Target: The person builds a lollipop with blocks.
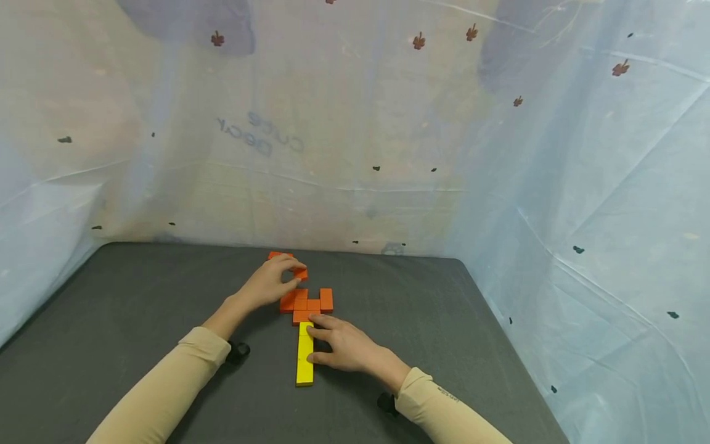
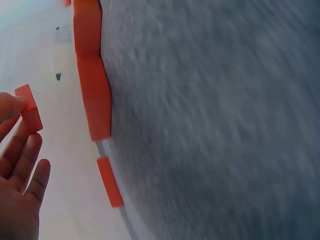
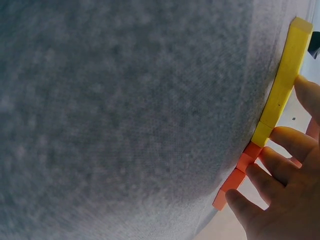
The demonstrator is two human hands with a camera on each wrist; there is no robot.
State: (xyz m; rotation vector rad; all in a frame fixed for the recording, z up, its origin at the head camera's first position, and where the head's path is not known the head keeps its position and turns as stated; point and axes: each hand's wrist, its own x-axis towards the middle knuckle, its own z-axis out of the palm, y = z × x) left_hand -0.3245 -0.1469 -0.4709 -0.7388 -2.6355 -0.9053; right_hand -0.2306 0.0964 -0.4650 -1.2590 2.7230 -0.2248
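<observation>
My left hand [image 1: 267, 283] is raised above the far part of an arrangement of orange blocks [image 1: 300, 316]. Between its thumb and fingers it pinches a small orange block [image 2: 31, 112]. A yellow strip [image 1: 305, 364], a long piece with a short piece at its far end, runs from the orange group towards me. My right hand [image 1: 349, 346] lies along the right side of this strip with fingers spread. In the right wrist view its fingertips are at the edges of the long yellow block [image 3: 285, 77] and the orange blocks [image 3: 232, 181].
A separate orange block [image 1: 277, 254] lies near the table's back edge, partly covered by my left hand. The dark grey table [image 1: 416, 314] extends to both sides. Translucent plastic sheeting [image 1: 333, 209] hangs behind and to the right.
</observation>
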